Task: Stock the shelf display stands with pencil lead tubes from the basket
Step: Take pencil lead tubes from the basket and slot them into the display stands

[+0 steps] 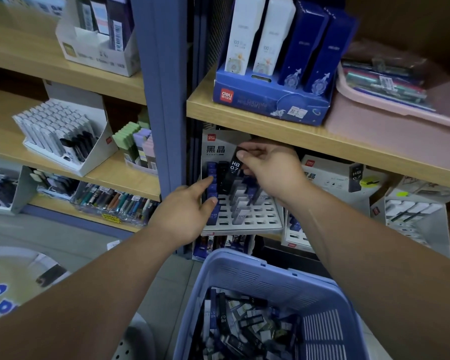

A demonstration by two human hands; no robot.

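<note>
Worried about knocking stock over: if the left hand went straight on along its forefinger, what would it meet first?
The left hand would meet the column of dark blue pencil lead tubes at the left of the white slotted display stand; they look almost touching, though depth is unclear.

Basket [257, 279]: blue-violet, slotted. Tube [234, 166]: black, white "HB 0.7" lettering. Display stand [260, 222]: white grid; leftmost tube column [212, 178] appears blue.

Blue Deli display box [268, 105] just beside a pink plastic bin [390, 131] on a wooden shelf [244, 118]; bagged pens [115, 201] lower left.
</note>
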